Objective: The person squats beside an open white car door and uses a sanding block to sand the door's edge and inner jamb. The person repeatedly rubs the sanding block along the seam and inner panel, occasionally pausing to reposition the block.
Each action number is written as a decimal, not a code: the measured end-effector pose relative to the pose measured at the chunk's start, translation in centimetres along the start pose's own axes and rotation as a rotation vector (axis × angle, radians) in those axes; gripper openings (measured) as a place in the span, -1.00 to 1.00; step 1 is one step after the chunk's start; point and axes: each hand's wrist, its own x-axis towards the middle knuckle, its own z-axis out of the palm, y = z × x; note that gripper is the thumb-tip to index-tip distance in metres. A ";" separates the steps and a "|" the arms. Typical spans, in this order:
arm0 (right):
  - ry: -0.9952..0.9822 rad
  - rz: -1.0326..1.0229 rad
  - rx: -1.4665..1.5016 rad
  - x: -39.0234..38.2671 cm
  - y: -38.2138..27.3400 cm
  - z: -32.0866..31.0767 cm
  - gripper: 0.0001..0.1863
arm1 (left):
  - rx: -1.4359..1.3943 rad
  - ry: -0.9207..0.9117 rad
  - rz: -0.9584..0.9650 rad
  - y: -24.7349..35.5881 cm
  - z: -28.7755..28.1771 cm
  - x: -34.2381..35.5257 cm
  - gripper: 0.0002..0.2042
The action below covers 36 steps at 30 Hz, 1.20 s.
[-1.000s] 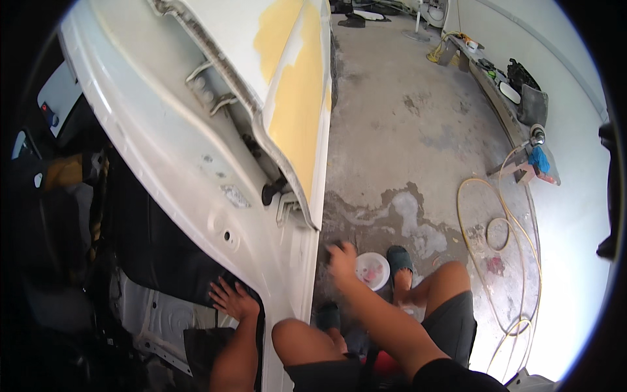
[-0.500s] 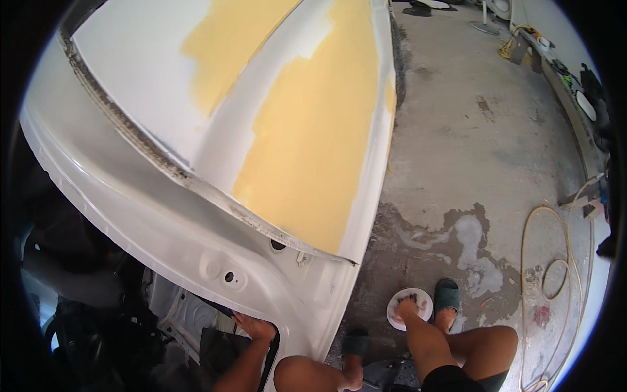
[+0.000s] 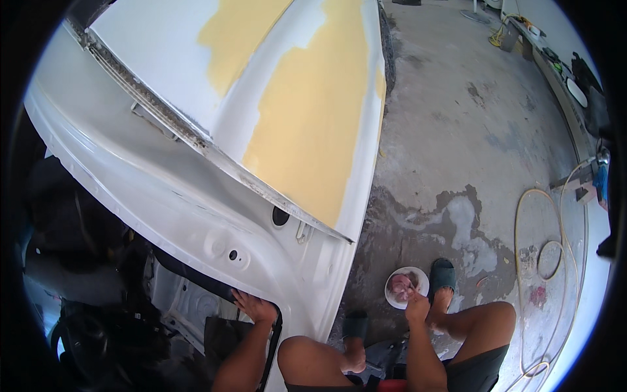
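My left hand (image 3: 257,309) rests with its fingers spread against the lower edge of the white car body panel (image 3: 196,225), at the corner of the opening. Down by my feet, my right hand (image 3: 418,307) is closed at the near side of a white bowl (image 3: 390,300). At its fingertips is a wet, pinkish wad (image 3: 400,286), cloth-like, over the bowl. Its exact kind is unclear. Ahead lies the white roof with yellow patches (image 3: 307,130).
Through the opening at left shows a dark car interior (image 3: 85,261). Wet patches and whitish suds (image 3: 467,228) mark the concrete floor. A coiled hose (image 3: 519,248) lies at right, beside a long bench (image 3: 555,98) with assorted items.
My right hand has drawn back from inside the bowl to its near side, and the pinkish wad now shows at its fingers. The view has shifted slightly; my left hand stays on the panel edge.
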 end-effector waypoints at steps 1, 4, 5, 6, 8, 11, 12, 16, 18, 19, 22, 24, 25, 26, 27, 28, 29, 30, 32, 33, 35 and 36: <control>-0.068 0.060 0.075 -0.3 -0.5 -0.9 -0.59 | -0.006 -0.021 -0.023 0.3 -0.3 0.1 -0.33; 0.251 -0.112 0.216 -0.6 -4.1 -2.8 -0.63 | 0.115 -0.105 -0.022 1.1 -1.1 0.5 -0.34; 0.368 -0.123 0.306 -0.9 -5.9 -3.2 -0.64 | 0.167 -0.114 0.001 1.3 -1.3 0.6 -0.34; 0.204 0.062 0.796 -1.6 -7.9 -3.6 -0.71 | 0.284 -0.144 0.033 1.4 -1.5 0.9 -0.34; -0.079 0.318 1.440 -3.5 -12.3 -3.7 -0.83 | 0.294 -0.235 0.066 1.4 -1.7 1.4 -0.32; -0.278 0.279 1.680 -7.0 -18.1 -3.3 -0.85 | 0.206 -0.189 0.106 1.4 -1.7 1.7 -0.29; -0.293 0.084 1.593 -8.1 -20.2 -2.8 -0.89 | 0.175 -0.217 0.067 1.5 -1.7 1.6 -0.28; 0.138 -0.721 0.868 -11.9 -28.7 -4.0 -0.62 | 0.084 -0.139 0.095 1.9 -2.1 1.2 -0.28; 0.367 -1.082 0.832 -11.9 -34.7 -5.5 -0.50 | 0.061 -0.096 0.123 2.3 -2.5 1.1 -0.29; 0.513 -1.214 0.891 -11.6 -37.3 -6.1 -0.47 | 0.062 -0.119 0.101 2.6 -2.7 1.2 -0.29; 0.539 -1.385 0.867 -10.7 -42.6 -6.7 -0.45 | 0.056 -0.116 0.099 3.3 -3.3 1.2 -0.30; 0.408 -1.393 0.792 -11.1 -42.5 -6.4 -0.33 | 0.111 -0.140 0.076 3.6 -3.5 1.3 -0.32; 0.448 -1.355 0.744 -11.4 -41.8 -6.1 -0.32 | 0.072 -0.123 0.089 3.6 -3.5 1.4 -0.32; 0.497 -1.313 0.684 -11.8 -40.7 -5.7 -0.32 | 0.056 -0.116 0.090 3.5 -3.5 1.3 -0.33; 0.426 -1.300 0.674 -11.9 -39.7 -5.1 -0.35 | 0.051 -0.133 0.079 3.5 -3.4 1.3 -0.33; 0.400 -1.297 0.692 -12.0 -38.9 -4.4 -0.38 | 0.043 -0.124 0.084 3.4 -3.3 1.2 -0.32; 0.422 -1.315 0.746 -11.8 -38.2 -3.7 -0.42 | 0.036 -0.098 0.098 3.3 -3.2 1.3 -0.32; 0.465 -1.276 0.774 -12.0 -38.7 -3.8 -0.44 | 0.034 -0.075 0.121 3.2 -3.1 1.3 -0.32; 0.521 -1.310 0.866 -11.7 -41.1 -5.0 -0.44 | 0.057 -0.087 0.112 3.0 -2.8 1.2 -0.32; 0.523 -1.324 0.886 -11.7 -42.3 -5.7 -0.44 | 0.052 -0.090 0.115 3.0 -2.7 1.1 -0.32; 0.545 -1.320 0.748 -11.9 -42.3 -5.4 -0.45 | 0.057 -0.067 0.121 2.9 -2.6 1.1 -0.31; 0.513 -1.273 0.725 -12.0 -41.4 -5.0 -0.48 | 0.044 -0.099 0.095 2.8 -2.6 1.1 -0.31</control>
